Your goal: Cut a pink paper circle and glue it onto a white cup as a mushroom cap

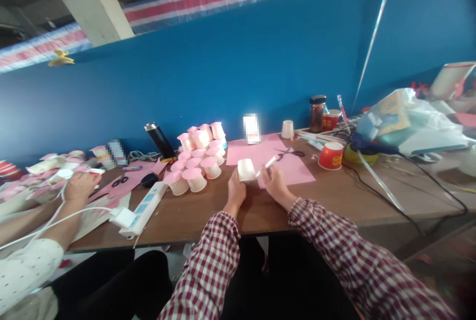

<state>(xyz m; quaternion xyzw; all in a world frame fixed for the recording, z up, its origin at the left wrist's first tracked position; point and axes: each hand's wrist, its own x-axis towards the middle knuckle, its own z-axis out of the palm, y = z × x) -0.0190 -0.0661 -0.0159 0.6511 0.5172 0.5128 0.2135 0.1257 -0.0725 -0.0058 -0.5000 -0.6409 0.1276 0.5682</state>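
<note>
Evenly lit, fairly bright, with soft light and only faint shadows under the cups (193, 163). Slightly soft focus throughout. Strong wide-angle bending at the edges, tilting the blue wall (238, 72). Mild glare on the plastic bag (409, 116).

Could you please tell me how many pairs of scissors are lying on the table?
2: black scissors on the pink paper, another pair left beside the power strip. Clutter may hide more.

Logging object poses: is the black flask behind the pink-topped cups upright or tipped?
Tipped. The black flask leans, its silver cap up-left, base by the pink-topped cups.
</note>
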